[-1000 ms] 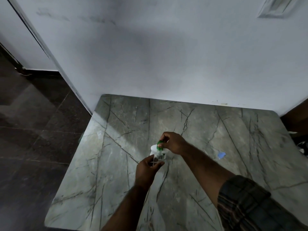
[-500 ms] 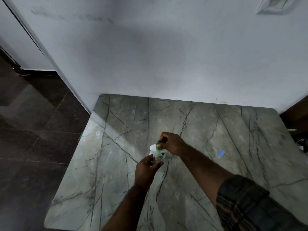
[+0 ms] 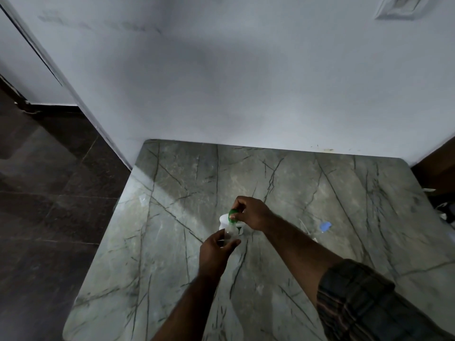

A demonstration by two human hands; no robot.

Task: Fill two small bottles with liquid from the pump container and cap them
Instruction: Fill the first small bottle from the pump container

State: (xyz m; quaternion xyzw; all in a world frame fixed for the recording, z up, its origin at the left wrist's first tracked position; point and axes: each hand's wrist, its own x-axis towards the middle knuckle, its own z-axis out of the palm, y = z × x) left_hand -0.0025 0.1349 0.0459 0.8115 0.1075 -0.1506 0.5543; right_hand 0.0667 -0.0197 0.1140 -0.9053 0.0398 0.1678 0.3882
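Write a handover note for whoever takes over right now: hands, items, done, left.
Left hand grips a small clear bottle, held up against the white pump container.
Right hand pinches the green pump top.
The container stands on the marble table; a small blue piece lies apart to the right.
Done: no bottle visibly capped; fill level unreadable.
Left: fill and cap this bottle, then the second, which is not clearly in view.

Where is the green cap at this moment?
In the head view, the green cap is near the middle of the marble table, pinched by the right hand over the small clear bottle that the left hand holds.
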